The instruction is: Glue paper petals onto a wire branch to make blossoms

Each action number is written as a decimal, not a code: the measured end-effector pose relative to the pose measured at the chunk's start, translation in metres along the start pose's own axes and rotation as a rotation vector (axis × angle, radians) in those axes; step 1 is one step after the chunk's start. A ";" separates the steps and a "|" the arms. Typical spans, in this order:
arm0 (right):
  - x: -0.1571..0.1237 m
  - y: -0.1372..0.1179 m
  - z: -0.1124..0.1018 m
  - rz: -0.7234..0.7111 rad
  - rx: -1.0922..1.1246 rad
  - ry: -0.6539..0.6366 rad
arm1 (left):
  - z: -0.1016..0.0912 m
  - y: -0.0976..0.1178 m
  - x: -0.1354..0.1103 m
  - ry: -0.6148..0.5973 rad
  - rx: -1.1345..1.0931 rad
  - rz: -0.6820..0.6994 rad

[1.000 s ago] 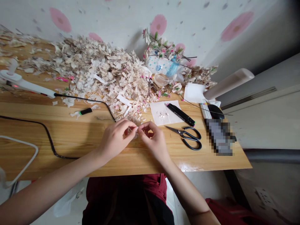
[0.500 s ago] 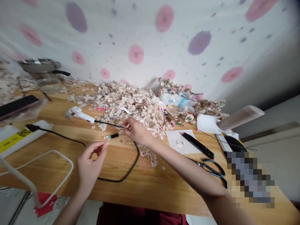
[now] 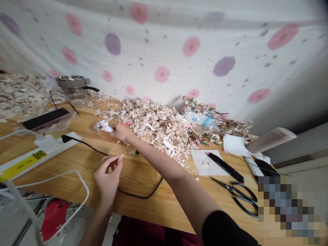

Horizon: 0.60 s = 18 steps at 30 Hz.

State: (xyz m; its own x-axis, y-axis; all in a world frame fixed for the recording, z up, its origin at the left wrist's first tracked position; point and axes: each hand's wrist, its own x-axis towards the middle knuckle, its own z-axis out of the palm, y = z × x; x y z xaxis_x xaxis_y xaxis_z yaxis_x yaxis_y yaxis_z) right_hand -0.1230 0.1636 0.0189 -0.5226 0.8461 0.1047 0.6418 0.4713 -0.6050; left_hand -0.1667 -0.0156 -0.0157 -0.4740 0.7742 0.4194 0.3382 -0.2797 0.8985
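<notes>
My right hand [image 3: 120, 132] is stretched out to the far side of the table, its fingers closed around the handle of a white glue gun [image 3: 104, 126]. Nearer to me, my left hand [image 3: 109, 174] is held above the tabletop with thumb and forefinger pinched together. A tiny pale bit shows at those fingertips, too small to name. Beneath and beside the hands runs a black cord [image 3: 143, 197]. The right forearm mostly covers a small dark item with a green end [image 3: 136, 152]. A heap of whitish artificial petals [image 3: 153, 119] lies just beyond the right hand.
Scissors [image 3: 237, 191], a black marker [image 3: 225, 167] and white paper [image 3: 205, 162] lie at right. A power strip [image 3: 58, 147], a phone [image 3: 46, 119] and a white cable [image 3: 84, 184] occupy the left. A metal pan [image 3: 71, 82] stands behind, near a patterned curtain [image 3: 164, 41].
My right hand has left the black cord, moved left and taken hold of the glue gun. My left hand stays pinched in nearly the same place. The view has shifted left.
</notes>
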 end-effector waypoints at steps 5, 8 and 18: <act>-0.008 -0.019 -0.042 0.009 0.083 0.144 | -0.002 -0.008 0.000 0.046 -0.024 -0.131; -0.020 -0.041 -0.087 0.020 0.253 0.269 | -0.002 -0.011 0.001 0.053 -0.038 -0.176; -0.214 -0.067 -0.218 -0.039 0.775 0.599 | 0.004 0.027 -0.002 -0.214 -0.132 -0.169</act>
State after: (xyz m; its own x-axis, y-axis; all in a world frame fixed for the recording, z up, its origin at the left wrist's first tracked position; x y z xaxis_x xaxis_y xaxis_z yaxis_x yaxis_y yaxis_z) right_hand 0.0678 0.0047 0.2091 -0.0265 0.9206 0.3895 -0.0281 0.3888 -0.9209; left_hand -0.1537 -0.0227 0.0074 -0.3279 0.9142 0.2381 0.1537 -0.1971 0.9683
